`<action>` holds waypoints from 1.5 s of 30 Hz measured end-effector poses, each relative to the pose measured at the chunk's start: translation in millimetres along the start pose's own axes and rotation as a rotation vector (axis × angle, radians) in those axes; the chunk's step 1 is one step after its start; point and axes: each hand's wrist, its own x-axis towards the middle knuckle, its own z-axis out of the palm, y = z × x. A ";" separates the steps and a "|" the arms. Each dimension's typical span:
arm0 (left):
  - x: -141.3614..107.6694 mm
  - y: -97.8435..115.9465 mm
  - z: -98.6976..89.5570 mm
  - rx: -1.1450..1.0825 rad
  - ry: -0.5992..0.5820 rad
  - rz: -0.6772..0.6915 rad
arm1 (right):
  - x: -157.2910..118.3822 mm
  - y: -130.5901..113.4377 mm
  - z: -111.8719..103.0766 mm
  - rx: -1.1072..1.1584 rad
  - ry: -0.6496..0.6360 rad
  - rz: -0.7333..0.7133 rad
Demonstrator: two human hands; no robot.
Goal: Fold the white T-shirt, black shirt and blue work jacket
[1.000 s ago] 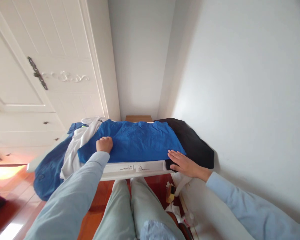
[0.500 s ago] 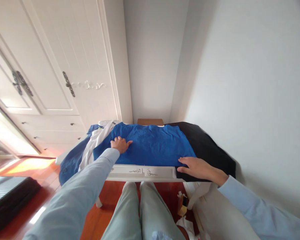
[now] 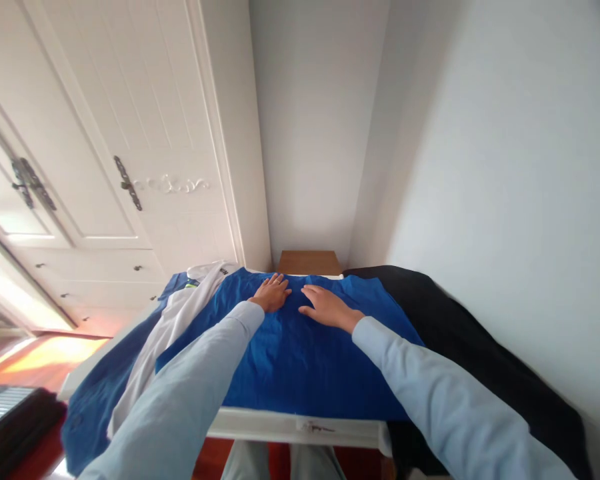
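A blue garment (image 3: 310, 373) lies spread over a white table (image 3: 260, 421), its cloth lightly wrinkled. My left hand (image 3: 273, 293) rests open on its far part, fingers stretched out and a ring on one of them. Just to the right, my right hand (image 3: 330, 308) is also open, palm down on or close above the same cloth. The two hands are a small gap apart. White cloth (image 3: 150, 347) and a darker blue garment (image 3: 97, 393) lie to the left. Black cloth (image 3: 480, 353) hangs over the table's right end.
A white wardrobe (image 3: 180, 100) with dark metal handles stands at the left. Behind the table is a brown box-like piece (image 3: 310, 261), against the grey wall (image 3: 315, 133). A dark object with a striped top (image 3: 15, 427) sits at the lower left.
Both hands have moved to the garment's far middle, the left going right and the right going left and away from me. The view has come closer over the table.
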 end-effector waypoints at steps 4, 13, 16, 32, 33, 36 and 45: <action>-0.9 -29.1 16.5 -0.013 -0.011 -0.081 | 16.1 45.5 22.3 -0.067 0.009 0.084; -16.2 -73.3 26.5 -0.061 -0.029 -0.142 | -43.6 140.8 21.7 -0.131 -0.057 0.141; -20.3 -79.1 29.4 -0.042 0.012 -0.152 | -63.0 152.9 12.3 -0.149 -0.041 0.208; -20.5 -85.1 37.1 -0.026 0.064 -0.121 | -95.7 172.0 15.7 -0.167 0.123 0.441; -20.5 -85.2 37.0 -0.027 0.065 -0.121 | -95.6 173.7 16.4 -0.160 0.125 0.460; -20.6 -84.2 36.7 -0.038 0.079 -0.129 | -95.7 179.6 18.9 -0.148 0.134 0.473; -36.3 -66.4 23.0 -0.039 0.254 -0.147 | -97.7 181.8 21.7 -0.233 0.129 0.552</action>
